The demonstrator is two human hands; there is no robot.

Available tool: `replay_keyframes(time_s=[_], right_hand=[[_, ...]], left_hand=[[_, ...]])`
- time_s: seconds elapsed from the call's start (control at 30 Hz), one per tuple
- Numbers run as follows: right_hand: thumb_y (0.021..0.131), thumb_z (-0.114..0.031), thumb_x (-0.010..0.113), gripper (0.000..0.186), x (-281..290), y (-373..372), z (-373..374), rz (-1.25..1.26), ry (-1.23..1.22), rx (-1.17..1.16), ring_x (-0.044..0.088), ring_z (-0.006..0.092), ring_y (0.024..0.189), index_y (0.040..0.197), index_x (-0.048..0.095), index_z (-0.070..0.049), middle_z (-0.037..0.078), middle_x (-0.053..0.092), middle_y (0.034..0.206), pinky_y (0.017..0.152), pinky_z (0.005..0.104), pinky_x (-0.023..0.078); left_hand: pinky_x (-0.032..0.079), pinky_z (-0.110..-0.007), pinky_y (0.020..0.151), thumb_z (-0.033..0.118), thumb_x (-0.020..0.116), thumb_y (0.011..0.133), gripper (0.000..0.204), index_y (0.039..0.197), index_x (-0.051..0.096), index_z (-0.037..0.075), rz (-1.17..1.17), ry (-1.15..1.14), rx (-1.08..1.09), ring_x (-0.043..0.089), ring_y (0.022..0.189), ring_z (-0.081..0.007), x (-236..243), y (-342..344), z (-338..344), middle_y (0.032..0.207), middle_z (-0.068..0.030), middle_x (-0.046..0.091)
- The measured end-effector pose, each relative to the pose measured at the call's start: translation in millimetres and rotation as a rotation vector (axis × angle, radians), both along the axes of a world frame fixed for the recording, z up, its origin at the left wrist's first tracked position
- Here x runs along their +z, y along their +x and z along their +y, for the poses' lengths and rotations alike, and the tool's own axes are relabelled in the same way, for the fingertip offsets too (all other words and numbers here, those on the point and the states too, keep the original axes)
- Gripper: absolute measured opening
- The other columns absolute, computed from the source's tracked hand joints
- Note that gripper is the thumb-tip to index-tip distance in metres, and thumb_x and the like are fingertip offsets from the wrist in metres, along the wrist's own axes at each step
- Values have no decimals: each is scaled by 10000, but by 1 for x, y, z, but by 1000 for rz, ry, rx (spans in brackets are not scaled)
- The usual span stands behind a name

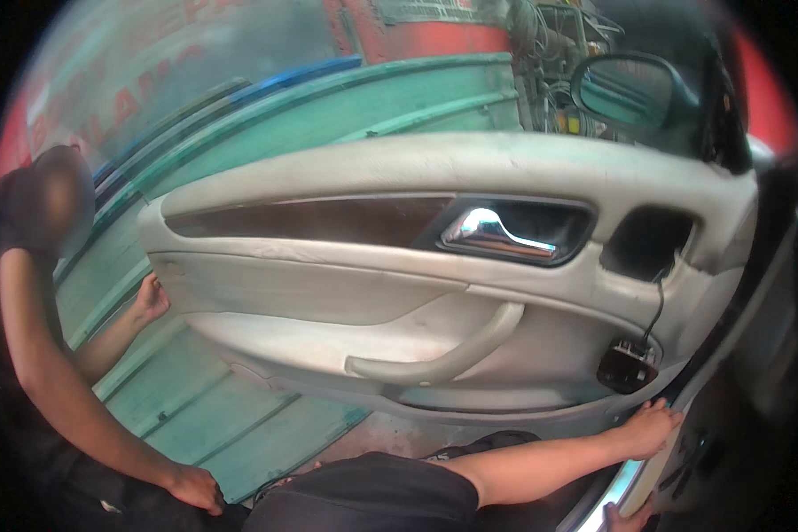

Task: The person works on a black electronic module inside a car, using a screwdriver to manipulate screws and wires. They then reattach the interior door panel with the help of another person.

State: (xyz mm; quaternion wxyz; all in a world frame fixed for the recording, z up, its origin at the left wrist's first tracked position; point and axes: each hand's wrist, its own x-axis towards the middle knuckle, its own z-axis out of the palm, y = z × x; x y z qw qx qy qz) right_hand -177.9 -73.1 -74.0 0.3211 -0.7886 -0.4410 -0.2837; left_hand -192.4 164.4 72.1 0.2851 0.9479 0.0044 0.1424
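Observation:
A bare forearm from a short black sleeve stretches right along the bottom; it appears to be my left arm. At its end my left hand [652, 428] is closed with curled fingers on the pale edge of the car's door sill [623, 485]. Lower down, my right hand [629, 516] shows only fingers and thumb, around the same sill strip; the rest is cut off. Beyond my left hand stands the open car door with its cream inner panel [328, 288]. A small black switch unit [628, 365] hangs by a cable from the panel's square opening [649, 241].
At the left a person in dark clothes [40, 355] crouches, one hand [153, 299] at the door's rear edge. The panel carries a chrome handle [488, 232] and a curved armrest [443, 356]. A wing mirror [629, 89] stands above; green slatted boards [417, 97] lie behind.

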Motion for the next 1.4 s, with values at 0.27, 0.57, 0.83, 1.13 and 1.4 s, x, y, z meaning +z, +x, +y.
replay_keyframes(time_s=[0.27, 0.57, 0.83, 1.13, 1.4], right_hand=[[630, -448, 877, 1159, -53, 23, -13, 413, -12, 8, 379, 450, 1393, 1539, 301, -17, 315, 410, 1488, 1170, 461, 311], [645, -423, 859, 1142, -215, 109, -72, 467, -252, -189, 332, 420, 1427, 1534, 286, 8, 309, 337, 1535, 1187, 428, 271], [646, -255, 842, 914, -28, 39, -7, 316, -41, 340, 498, 404, 1252, 1382, 438, 106, 323, 517, 1353, 1076, 430, 386], [672, -170, 826, 856, 13, 19, 4, 751, -84, 268, 558, 358, 1212, 1369, 444, 148, 310, 578, 1313, 1050, 407, 431], [639, -62, 755, 894, 1, 25, 19, 1093, -108, 18, 526, 351, 1207, 1443, 381, 56, 221, 543, 1345, 1099, 391, 343]], left_hand=[[477, -487, 909, 122, 678, 829, 230, 996, 562, 16, -6, 98, -13, 566, 1016, -360, -11, -99, 52, 941, -157, 629], [489, -443, 822, 150, 684, 826, 190, 913, 563, 31, -241, 113, 175, 574, 922, -326, 10, -158, 42, 848, -138, 611], [485, -452, 878, 208, 650, 899, 288, 1109, 646, 10, -311, 249, 568, 597, 978, -331, 17, -283, 32, 987, -136, 663], [445, -452, 1049, 606, 381, 1018, 668, 1321, 623, 62, 357, -569, 1039, 577, 1231, -387, -37, -413, -24, 1243, -226, 653], [424, -450, 1084, 629, 370, 1011, 717, 1391, 528, 42, 409, -552, 855, 562, 1230, -403, -29, -431, -28, 1240, -246, 632]])
